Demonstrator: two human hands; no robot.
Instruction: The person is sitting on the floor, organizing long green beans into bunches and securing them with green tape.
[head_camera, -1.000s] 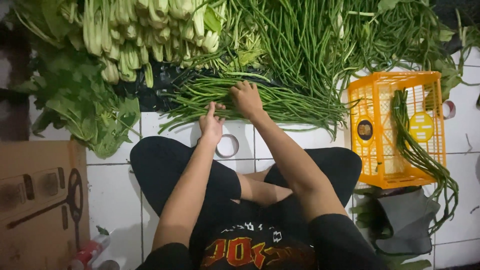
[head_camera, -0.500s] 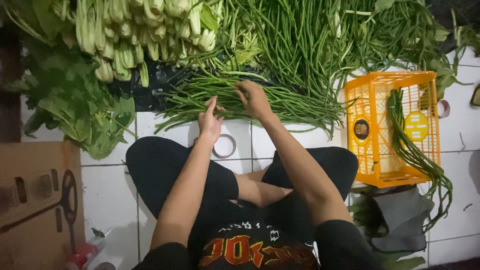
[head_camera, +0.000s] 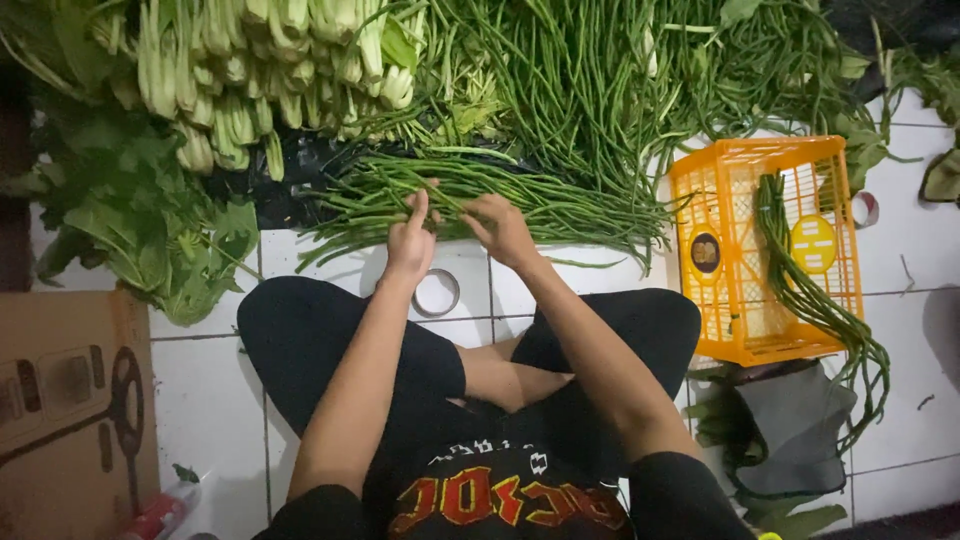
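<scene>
We pinch long beans (head_camera: 520, 195) with our left hand (head_camera: 410, 245) and right hand (head_camera: 505, 232). A tape roll (head_camera: 436, 293) lies near on the white tiles (head_camera: 215, 390)

Green long beans (head_camera: 480, 195); orange lattice crate (head_camera: 765, 250); white tiled floor (head_camera: 215, 400); brown cardboard (head_camera: 65, 400).

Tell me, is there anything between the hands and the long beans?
Nothing visible. The left hand and the right hand both rest directly on the long beans lying on the floor. The tape roll lies nearer the person, out of the way.
</scene>
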